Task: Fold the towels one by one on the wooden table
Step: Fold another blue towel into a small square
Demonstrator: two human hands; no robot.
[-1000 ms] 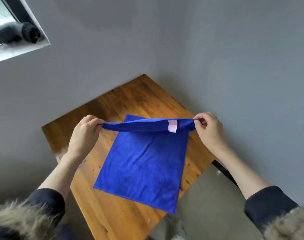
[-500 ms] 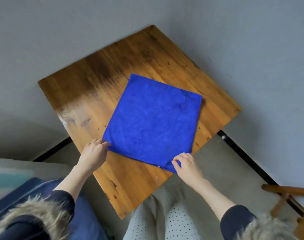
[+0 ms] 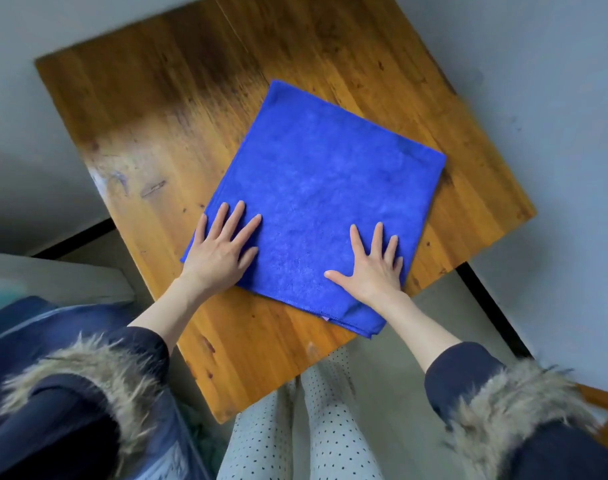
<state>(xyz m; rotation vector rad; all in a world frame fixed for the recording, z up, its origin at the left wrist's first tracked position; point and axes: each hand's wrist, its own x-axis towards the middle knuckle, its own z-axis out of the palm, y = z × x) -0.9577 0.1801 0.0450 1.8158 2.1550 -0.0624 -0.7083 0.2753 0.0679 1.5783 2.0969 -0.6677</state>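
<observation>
A blue towel (image 3: 326, 188) lies folded in half and flat on the wooden table (image 3: 150, 109), its doubled edges toward me and a small pink label peeking out at the near edge. My left hand (image 3: 222, 251) rests palm down with fingers spread on the towel's near left corner. My right hand (image 3: 373, 268) presses flat, fingers spread, on the near right part. Neither hand grips the cloth.
Grey walls close in behind and to the right of the table. A blue cushion or seat (image 3: 42, 327) sits at my lower left. My legs in dotted trousers (image 3: 295, 434) are below the table's near corner. A wooden chair part (image 3: 604, 400) shows at the right edge.
Both hands brought the lifted far edge down toward me, folding the towel in half, let go of the corners, and now lie flat on it. The view tilted down and closer.
</observation>
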